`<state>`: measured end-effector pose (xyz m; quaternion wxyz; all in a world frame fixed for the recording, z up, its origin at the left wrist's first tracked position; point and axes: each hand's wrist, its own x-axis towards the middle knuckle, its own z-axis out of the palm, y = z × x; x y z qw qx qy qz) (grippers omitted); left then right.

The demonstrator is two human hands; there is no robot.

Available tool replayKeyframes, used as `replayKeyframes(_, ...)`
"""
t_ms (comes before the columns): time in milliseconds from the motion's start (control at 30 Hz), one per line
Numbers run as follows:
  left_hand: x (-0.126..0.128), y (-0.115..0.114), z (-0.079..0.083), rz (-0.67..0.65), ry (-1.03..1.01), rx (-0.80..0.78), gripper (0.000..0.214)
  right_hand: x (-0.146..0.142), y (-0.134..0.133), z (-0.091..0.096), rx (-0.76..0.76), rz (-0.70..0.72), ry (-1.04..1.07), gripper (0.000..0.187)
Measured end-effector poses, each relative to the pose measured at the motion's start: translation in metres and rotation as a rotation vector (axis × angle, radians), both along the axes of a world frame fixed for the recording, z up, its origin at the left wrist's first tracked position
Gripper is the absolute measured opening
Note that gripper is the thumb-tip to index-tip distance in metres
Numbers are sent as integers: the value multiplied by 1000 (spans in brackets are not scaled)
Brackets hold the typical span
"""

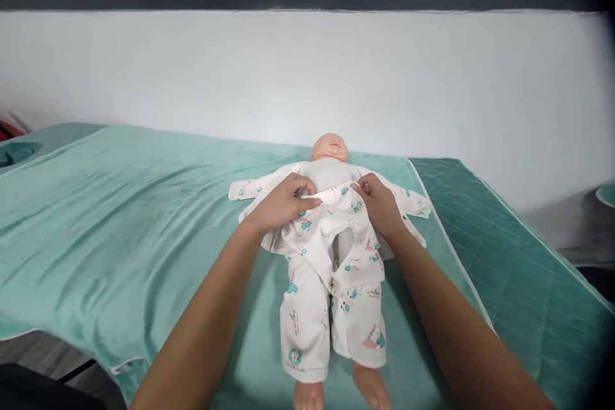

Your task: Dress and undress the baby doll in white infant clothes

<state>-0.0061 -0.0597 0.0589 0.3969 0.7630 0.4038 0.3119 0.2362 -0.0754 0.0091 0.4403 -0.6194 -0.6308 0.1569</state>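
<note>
A baby doll point(330, 147) lies on its back, head toward the wall and bare feet toward me. It wears white printed baby pants point(307, 282), which cover its legs and reach up to the belly, with an opening at the crotch. A white printed baby top point(414, 203) is spread out beneath it, sleeves out to both sides and the front open over the bare torso. My left hand point(286, 202) has its fingers closed on the waistband at the left. On the right side of the waistband, my right hand point(377, 202) pinches the cloth.
A light green blanket point(110, 205) with soft folds lies under the doll. At the right is a darker green quilted cover point(509, 256). A white wall point(192, 77) rises behind the bed, and grey floor point(43, 352) shows at the lower left.
</note>
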Motion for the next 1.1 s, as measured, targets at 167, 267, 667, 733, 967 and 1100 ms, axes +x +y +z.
replayKeyframes(167,7,17,10,86,-68,-55,21,2,-3,-4,7,-10,23,23)
replayKeyframes(267,11,33,11,132,-80,-100,20,5,5,-5,-25,-37,29,23)
replayKeyframes(667,22,57,-24,164,-269,-153,26,9,23,-25,-49,-19,417,32)
replayKeyframes(733,15,55,-25,110,-309,-251,25,8,18,-22,-109,25,498,31)
replayKeyframes(967,11,59,-27,161,-122,176,14,9,13,-12,159,117,174,13)
replayKeyframes(1100,17,71,-26,116,-46,245,11,8,21,-10,234,193,44,15)
